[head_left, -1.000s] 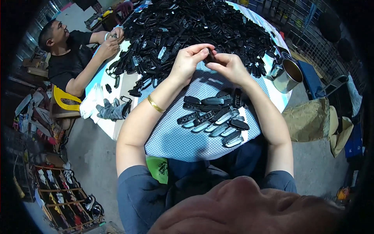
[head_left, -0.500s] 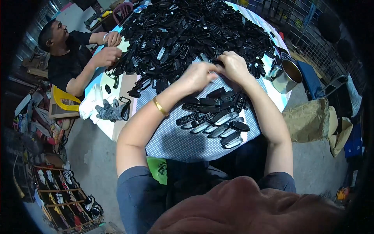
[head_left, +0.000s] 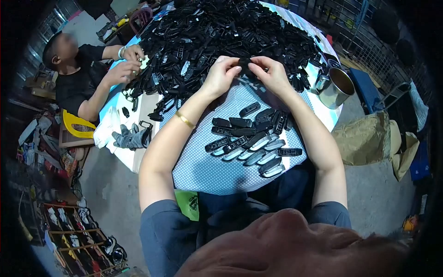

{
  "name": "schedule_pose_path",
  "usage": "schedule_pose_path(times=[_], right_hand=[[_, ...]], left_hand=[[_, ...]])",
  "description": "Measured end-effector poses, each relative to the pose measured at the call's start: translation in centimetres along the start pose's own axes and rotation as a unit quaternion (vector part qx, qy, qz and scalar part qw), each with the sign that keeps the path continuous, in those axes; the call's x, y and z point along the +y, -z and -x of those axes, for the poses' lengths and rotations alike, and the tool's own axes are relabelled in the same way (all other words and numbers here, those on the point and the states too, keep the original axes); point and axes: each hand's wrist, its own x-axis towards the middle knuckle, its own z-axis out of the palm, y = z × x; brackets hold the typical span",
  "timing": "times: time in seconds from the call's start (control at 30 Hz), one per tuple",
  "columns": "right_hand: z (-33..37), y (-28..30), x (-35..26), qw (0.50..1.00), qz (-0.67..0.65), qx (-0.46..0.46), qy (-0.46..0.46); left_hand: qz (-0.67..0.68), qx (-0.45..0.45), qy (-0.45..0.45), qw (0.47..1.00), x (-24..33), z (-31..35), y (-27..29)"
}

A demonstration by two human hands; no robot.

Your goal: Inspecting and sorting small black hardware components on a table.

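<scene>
Between my two hands, at the near edge of a big heap of black plastic parts (head_left: pixel 198 41), is a small dark plastic piece (head_left: pixel 244 63). My left hand (head_left: pixel 222 76), with a gold bracelet (head_left: pixel 185 119) on its wrist, pinches the piece's left side between thumb and fingers. The right hand (head_left: pixel 271 76) pinches its other side. Closer to me, on a dotted cloth (head_left: pixel 203 161), lies a smaller cluster of black oblong parts (head_left: pixel 242 131). Several of them show silvery edges, and one black part (head_left: pixel 290 152) rests at the cluster's right.
A co-worker's hands (head_left: pixel 127 69) are at the heap's left side. Grey gloves (head_left: pixel 131 137) lie on the table's left edge, beside a white bag (head_left: pixel 107 127). A metal mug (head_left: pixel 336 87) stands at the right edge. Brown sacking (head_left: pixel 364 141) is on the floor.
My hands were overlapping and are now apart, with the dark piece showing between the fingertips. The left hand has moved up and left. The part at the cluster's right now shows a ribbed face.
</scene>
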Motion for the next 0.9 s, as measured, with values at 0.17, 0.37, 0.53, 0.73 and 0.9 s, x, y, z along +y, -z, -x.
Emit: schedule_pose_path(times=[0.17, 0.37, 0.53, 0.73, 0.9], right_hand=[[0.6, -0.2, -1.3, 1.000, -0.028, 0.009, 0.003], [0.7, 0.0, -1.7, 0.997, 0.030, 0.023, 0.067], [1.1, -0.1, -2.6, 0.989, 0.108, 0.032, 0.097], [1.3, -0.6, -3.0, 0.985, 0.109, 0.044, 0.128], [0.9, -0.3, -2.8, 0.991, -0.057, -0.112, -0.043]], left_hand=[[0.234, 0.014, 0.110, 0.966, 1.5, 0.8, 0.2], [0.231, 0.013, 0.113, 0.966, 1.7, 0.8, 0.6], [0.221, 0.002, 0.138, 0.965, 2.5, 1.3, 0.8], [0.267, 0.028, 0.100, 0.958, 3.0, 1.2, 0.4], [0.240, -0.016, 0.044, 0.970, 3.1, 0.7, 1.7]])
